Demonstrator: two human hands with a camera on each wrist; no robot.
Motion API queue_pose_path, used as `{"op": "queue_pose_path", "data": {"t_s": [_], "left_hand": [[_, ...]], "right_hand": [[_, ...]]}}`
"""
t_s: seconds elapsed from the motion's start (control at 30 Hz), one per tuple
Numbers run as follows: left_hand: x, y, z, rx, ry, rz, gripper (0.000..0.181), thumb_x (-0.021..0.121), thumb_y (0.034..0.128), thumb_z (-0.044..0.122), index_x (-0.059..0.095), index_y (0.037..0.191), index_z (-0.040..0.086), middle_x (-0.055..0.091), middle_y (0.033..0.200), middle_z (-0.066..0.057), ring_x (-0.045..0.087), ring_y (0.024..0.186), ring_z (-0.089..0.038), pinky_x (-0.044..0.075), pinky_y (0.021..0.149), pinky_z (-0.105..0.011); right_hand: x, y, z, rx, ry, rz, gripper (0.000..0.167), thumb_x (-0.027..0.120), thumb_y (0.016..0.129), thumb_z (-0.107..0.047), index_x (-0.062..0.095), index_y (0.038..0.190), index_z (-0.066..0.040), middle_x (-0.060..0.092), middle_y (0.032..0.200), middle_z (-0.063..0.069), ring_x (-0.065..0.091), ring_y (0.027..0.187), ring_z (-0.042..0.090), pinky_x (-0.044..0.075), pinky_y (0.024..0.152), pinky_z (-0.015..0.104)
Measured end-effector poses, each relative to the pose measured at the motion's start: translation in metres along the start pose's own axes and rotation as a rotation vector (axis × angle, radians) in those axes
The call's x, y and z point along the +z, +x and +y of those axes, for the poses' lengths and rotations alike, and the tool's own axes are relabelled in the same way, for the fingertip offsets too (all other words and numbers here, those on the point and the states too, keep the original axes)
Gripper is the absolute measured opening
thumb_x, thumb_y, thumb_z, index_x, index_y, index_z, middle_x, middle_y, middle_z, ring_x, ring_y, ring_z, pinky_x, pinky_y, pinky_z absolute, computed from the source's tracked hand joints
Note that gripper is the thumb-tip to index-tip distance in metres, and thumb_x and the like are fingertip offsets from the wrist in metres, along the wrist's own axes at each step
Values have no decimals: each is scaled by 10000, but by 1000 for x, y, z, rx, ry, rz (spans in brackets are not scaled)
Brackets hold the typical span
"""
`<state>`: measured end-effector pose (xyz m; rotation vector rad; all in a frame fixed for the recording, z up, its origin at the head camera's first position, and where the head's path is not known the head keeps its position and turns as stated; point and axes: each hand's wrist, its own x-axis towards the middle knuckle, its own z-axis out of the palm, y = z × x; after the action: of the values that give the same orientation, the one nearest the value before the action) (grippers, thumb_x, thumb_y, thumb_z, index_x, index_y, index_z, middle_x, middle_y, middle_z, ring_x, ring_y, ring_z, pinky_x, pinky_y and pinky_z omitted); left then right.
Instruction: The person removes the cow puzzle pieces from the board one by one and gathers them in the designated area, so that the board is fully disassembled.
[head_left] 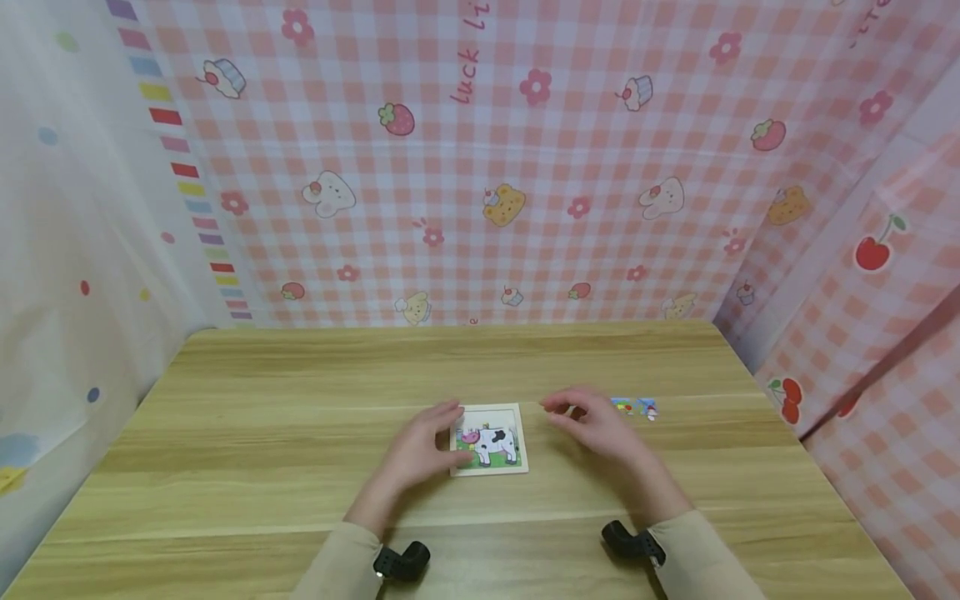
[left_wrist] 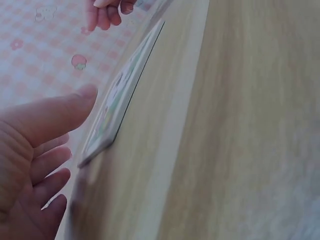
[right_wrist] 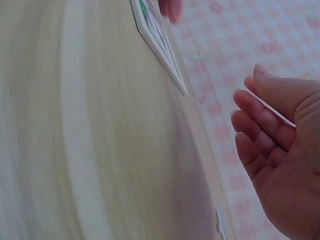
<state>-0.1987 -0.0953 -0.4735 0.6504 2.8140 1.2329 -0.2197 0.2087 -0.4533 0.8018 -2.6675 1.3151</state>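
Observation:
A square wooden tray puzzle (head_left: 491,470) with a cow picture (head_left: 495,440) lies flat on the table; the top of its picture area is pale. At its left edge the left hand (head_left: 417,450) is spread, fingertips by the upper left corner and thumb over the lower left part; contact cannot be told. The right hand (head_left: 596,425) hovers right of the tray, fingers bent loosely with nothing seen between them. Behind it lie colourful pieces (head_left: 637,407), partly hidden by that hand. In the left wrist view the tray (left_wrist: 120,105) appears edge-on beside the left thumb.
The wooden table (head_left: 300,367) reaches back to a pink checked curtain (head_left: 450,250). A white dotted curtain (head_left: 82,250) hangs at the left, another checked one (head_left: 885,317) at the right. Black straps with small devices (head_left: 405,562) sit on both wrists.

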Motion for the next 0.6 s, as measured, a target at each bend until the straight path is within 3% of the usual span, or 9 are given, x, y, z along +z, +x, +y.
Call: {"op": "queue_pose_path", "data": {"t_s": [0.3, 0.6], "left_hand": [[-2, 3, -6, -23, 27, -57, 762, 830, 789, 336, 522, 1407, 12, 411, 1543, -131, 342, 1448, -344, 260, 1190, -510], [-2, 3, -8, 18, 85, -85, 788, 820, 803, 343, 491, 1425, -13, 401, 1548, -142, 310, 1463, -346, 252, 1195, -518]], "right_hand": [[24, 12, -17, -53, -4, -122, 198, 675, 933, -90, 709, 1113, -17, 711, 1069, 89, 634, 934, 166, 549, 783, 265], [42, 22, -26, -92, 4, -177, 218, 681, 932, -113, 707, 1131, -27, 710, 1064, 88, 622, 917, 142, 548, 801, 274]]}}
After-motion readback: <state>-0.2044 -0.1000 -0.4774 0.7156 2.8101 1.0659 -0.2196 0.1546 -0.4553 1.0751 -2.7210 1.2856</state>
